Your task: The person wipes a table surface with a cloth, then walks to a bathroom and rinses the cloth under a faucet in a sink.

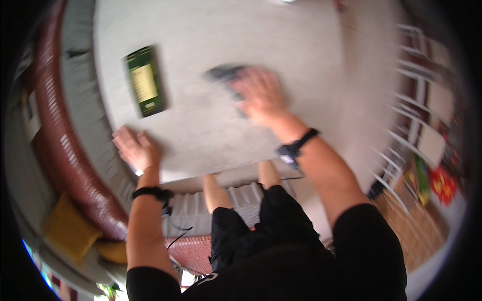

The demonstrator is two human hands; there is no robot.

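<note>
My right hand [260, 94] lies spread, palm down, over a dark grey cloth [226, 73] near the middle of the pale tabletop [196, 139]. Both are blurred; part of the cloth sticks out past the fingertips to the left, and the rest is hidden under the palm. At the table's near left edge rests my left hand [136, 148], fingers apart, with nothing in it. Beyond the left hand, a smartphone [145, 81] with a lit green and yellow screen lies face up on the table. Each wrist wears a black strap with a small device.
A grey seat with red woven trim [67, 139] curves along the left, with a yellow cushion [71, 229] farther out. White-framed chairs [418, 101] stand at the right, near a red patterned package [442, 186]. A white object [288, 1] shows at the far edge.
</note>
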